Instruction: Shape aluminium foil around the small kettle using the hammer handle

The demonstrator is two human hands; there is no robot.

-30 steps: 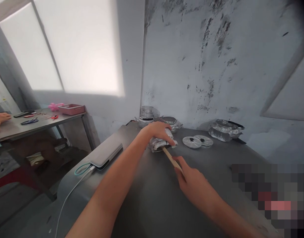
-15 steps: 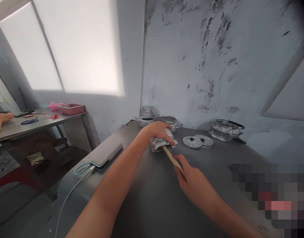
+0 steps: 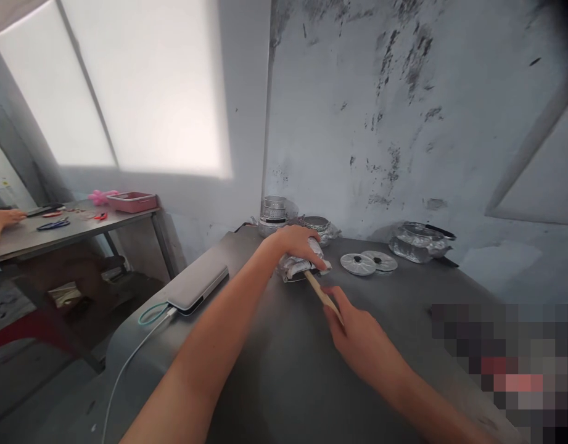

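Observation:
My left hand (image 3: 301,239) presses down over a crumpled, silvery wrapped object (image 3: 295,269) on the grey table, thumb and fingers gripping its top. The object's exact kind is hard to make out, as the hand covers much of it. In my right hand (image 3: 355,320) is a flat wooden stick (image 3: 317,287), closed between thumb and fingers. The stick slants up to the left, and its far end meets the near edge of the wrapped object. Just right of my left hand lie two round lids (image 3: 358,264) with black knobs, one overlapping the other.
Behind my left hand stand a stacked metal steamer pot (image 3: 274,213) and a wrapped pan (image 3: 317,223). Another wrapped pan (image 3: 420,242) sits far right. A power bank (image 3: 198,287) with a white cable lies left. A person's hand (image 3: 6,217) rests on the side table (image 3: 80,231).
Both hands keep nearly the same position and hold. The whole view has shifted very slightly. At the side table, the other person's hand has changed posture a little.

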